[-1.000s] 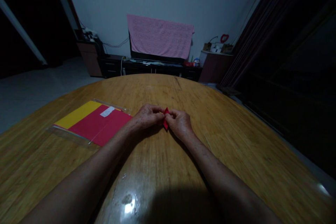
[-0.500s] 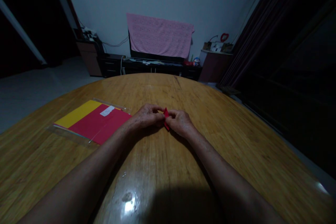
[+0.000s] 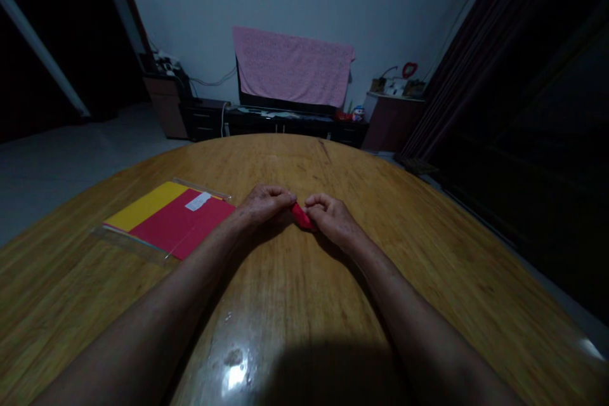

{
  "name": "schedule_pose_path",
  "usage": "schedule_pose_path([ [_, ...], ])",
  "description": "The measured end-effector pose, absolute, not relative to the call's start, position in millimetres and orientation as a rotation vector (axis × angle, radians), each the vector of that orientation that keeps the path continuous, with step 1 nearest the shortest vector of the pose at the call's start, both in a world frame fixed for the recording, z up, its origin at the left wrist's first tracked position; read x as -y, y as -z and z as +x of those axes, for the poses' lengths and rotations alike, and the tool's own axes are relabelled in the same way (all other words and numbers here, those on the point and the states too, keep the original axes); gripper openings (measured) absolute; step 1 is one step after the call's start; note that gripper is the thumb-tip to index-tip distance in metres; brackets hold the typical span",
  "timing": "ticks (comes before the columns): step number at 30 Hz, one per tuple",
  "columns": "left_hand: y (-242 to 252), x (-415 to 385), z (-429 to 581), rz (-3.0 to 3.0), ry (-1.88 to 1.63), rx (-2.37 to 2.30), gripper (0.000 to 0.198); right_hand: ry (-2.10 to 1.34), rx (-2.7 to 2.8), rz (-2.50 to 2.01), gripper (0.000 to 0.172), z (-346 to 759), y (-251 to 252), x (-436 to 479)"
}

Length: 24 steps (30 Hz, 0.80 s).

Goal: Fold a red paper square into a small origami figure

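Note:
A small piece of folded red paper [image 3: 303,216] is held just above or on the wooden table [image 3: 285,304], slanting down to the right. The thumb and fingers of my left hand [image 3: 266,204] pinch its upper left end. My right hand [image 3: 333,219] is closed at the other end, its fingers curled and its thumb against the paper. Part of the paper is hidden behind the right fingers. Left of my left forearm lies a clear plastic packet of coloured paper sheets [image 3: 178,225], yellow and red on top, with a white label [image 3: 198,201].
Beyond the table's far rim stands a low black cabinet [image 3: 204,117]. A pink cloth [image 3: 295,66] covers a screen on it. Side cabinets [image 3: 392,117] with small items flank it, and a dark curtain [image 3: 457,63] hangs at the right. Light glares off the near tabletop.
The folded red paper has turned from nearly upright to slanting, its top end now toward my left hand. My hands have moved slightly apart at the fingertips. The view has shifted a little.

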<state>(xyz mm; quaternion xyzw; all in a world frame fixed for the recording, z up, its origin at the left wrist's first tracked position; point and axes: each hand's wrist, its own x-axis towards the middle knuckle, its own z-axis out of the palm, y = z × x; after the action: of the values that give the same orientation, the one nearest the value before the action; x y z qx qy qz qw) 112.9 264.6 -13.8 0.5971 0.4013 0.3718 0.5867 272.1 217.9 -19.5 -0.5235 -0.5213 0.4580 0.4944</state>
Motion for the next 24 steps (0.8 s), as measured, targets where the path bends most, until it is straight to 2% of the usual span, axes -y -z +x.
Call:
schedule_pose_path([
  [4,6,-266,112,1.441,-0.882,-1.073,0.024,-1.012,1.315,-1.305,0.007,273,22,-219],
  [7,3,-266,113,1.471,-0.877,-1.116,0.023,-0.991,1.384,-1.337,0.018,272,21,-217],
  [10,2,-266,112,1.483,-0.879,-1.120,0.026,-1.032,1.353,-1.332,0.022,270,18,-213],
  [24,-3,-259,114,1.353,-0.887,-1.010,0.032,-1.125,1.212,-1.263,0.013,270,19,-216],
])
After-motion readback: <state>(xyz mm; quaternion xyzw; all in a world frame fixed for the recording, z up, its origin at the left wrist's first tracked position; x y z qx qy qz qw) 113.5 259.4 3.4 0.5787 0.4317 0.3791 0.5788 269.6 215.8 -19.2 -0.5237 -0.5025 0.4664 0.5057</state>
